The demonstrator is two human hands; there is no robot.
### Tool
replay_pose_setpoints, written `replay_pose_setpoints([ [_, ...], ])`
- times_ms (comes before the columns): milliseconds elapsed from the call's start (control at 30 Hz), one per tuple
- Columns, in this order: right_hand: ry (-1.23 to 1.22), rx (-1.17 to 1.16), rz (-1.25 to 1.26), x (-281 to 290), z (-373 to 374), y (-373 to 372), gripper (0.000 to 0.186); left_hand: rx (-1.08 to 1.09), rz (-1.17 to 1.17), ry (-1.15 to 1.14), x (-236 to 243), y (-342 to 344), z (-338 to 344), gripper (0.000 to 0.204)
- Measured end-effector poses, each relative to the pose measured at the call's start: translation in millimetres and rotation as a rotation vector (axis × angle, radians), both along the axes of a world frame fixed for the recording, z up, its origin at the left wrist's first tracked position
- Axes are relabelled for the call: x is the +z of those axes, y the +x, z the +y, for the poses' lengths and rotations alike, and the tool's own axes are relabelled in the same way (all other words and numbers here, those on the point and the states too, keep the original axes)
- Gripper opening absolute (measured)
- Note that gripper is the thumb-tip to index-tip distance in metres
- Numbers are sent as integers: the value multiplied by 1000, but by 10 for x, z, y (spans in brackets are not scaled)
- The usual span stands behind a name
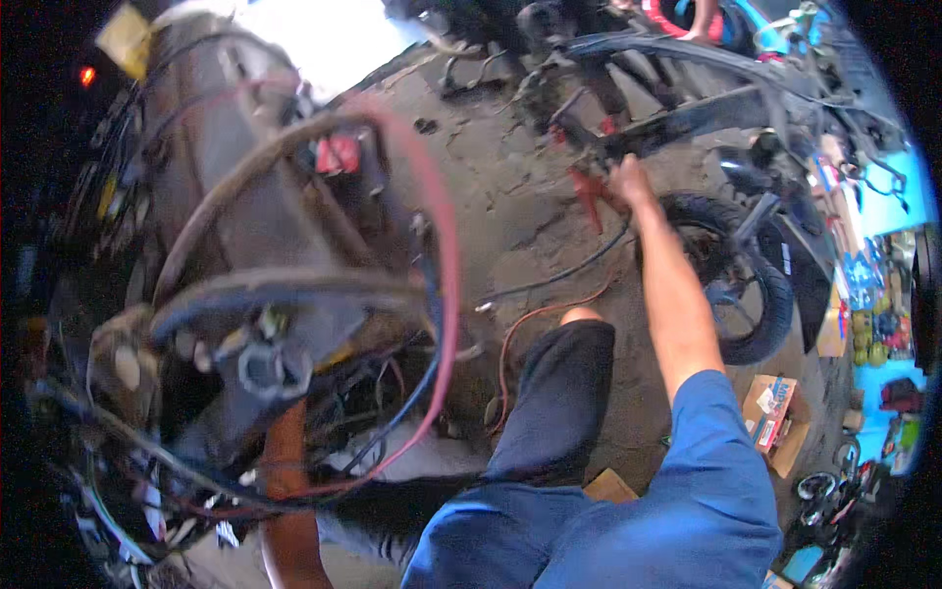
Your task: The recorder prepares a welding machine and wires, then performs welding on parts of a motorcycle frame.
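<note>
My right arm reaches forward, and my right hand [628, 183] is closed around a slim red tool [586, 196], blurred, its kind unclear. It is beside the dark frame [687, 128] of a partly stripped motorcycle. A black hose [579, 265] with a metal end curves over the ground from below this hand. My left forearm [287, 452] rises behind loose cables at the lower left. The left hand itself is hidden behind a motorcycle part with a round metal tube [275, 371]. Red and dark cables [446, 245] loop across this nearer motorcycle.
A wheel with a black tyre [775, 294] stands right of my arm. An open cardboard box [780, 422] lies on the ground at right. A thin reddish hose [549, 309] runs beside my knee. Another person's hand [703, 20] is at the far top, by a red ring.
</note>
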State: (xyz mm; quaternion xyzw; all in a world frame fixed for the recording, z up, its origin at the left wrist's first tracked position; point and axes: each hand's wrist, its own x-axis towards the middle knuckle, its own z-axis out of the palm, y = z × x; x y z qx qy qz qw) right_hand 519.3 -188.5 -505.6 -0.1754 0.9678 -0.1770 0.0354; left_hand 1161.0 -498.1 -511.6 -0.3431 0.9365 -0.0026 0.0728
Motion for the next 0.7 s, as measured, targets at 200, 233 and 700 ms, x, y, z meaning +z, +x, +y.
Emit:
replay_pose_setpoints([
  [200,127,55,94,-43,12,7,48,26,-98,44,239,-305,44,34],
  [233,37,55,64,-35,33,46,49,40,-134,59,307,-374,48,35],
  [700,-238,12,108,417,225,1231,45,-223,267,198,583,-609,-95,62],
])
